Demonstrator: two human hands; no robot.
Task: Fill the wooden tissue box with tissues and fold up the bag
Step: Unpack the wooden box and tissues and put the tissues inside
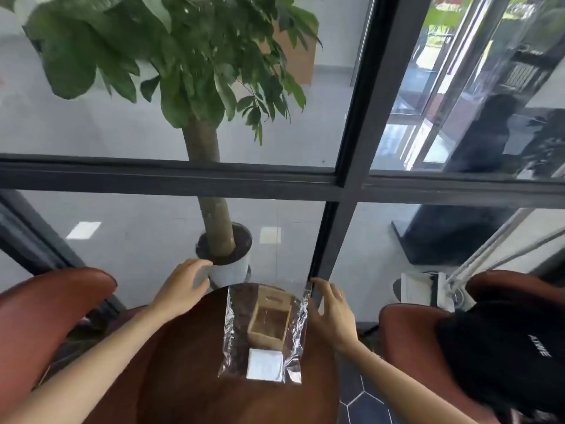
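- Right hand (331,313): open, empty, fingertips near bag (263,332) edge, placed to grip it.
- Left hand (183,289): open, empty, apart.
- Box (269,324), tissues (264,365): inside bag.

Left arm: bare from the near frame edge up to the wrist, no sleeve in view.
Left hand (183,286): bare, no glove, no ring or watch visible.
Right arm: bare along its whole visible length, no sleeve in view.
Right hand (331,313): bare, ungloved; fingers (321,286) slightly blurred.
Right wrist: perhaps a thin pale band or thread, too blurred to tell.
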